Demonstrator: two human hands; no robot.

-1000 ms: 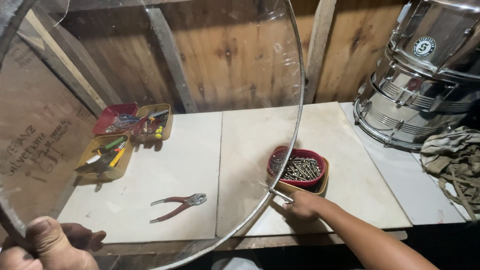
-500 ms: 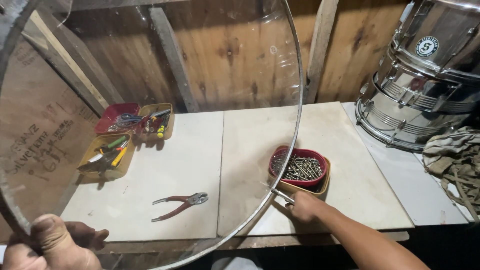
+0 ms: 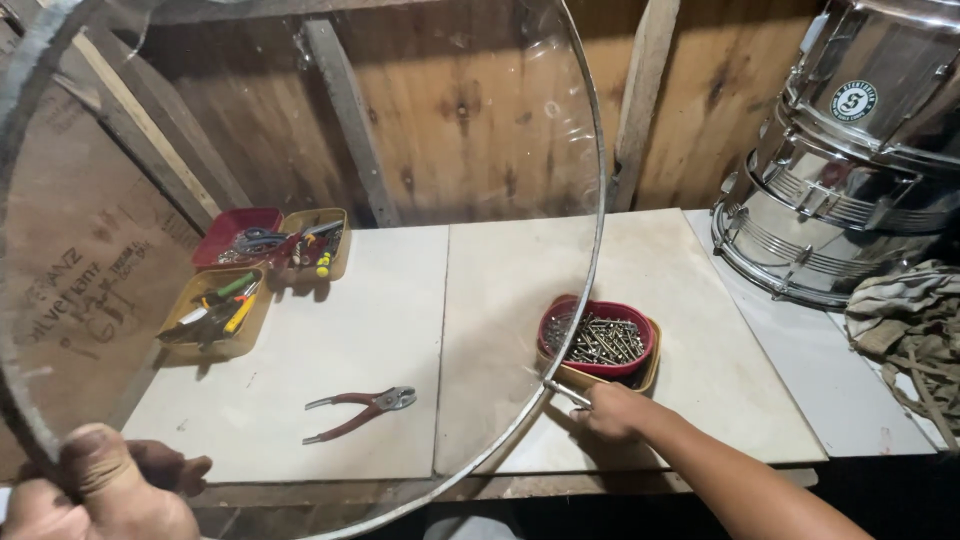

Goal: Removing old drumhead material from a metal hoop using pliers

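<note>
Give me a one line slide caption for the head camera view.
Left hand grips a clear drumhead hoop; right hand holds a metal rod beside a red bowl.

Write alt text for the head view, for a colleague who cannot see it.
A left hand grips the rim of a large clear round hoop skin held over a pale workbench, while the right hand holds a small metal piece at its edge beside a red bowl of screws. Red-handled pliers lie on the bench; shiny metal drums stand at right.

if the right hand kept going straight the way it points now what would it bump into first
Most likely the metal rim of the clear round drum skin, just past the thin metal rod that the right hand pinches. The red bowl of screws sits close behind; depth is unclear.
</note>
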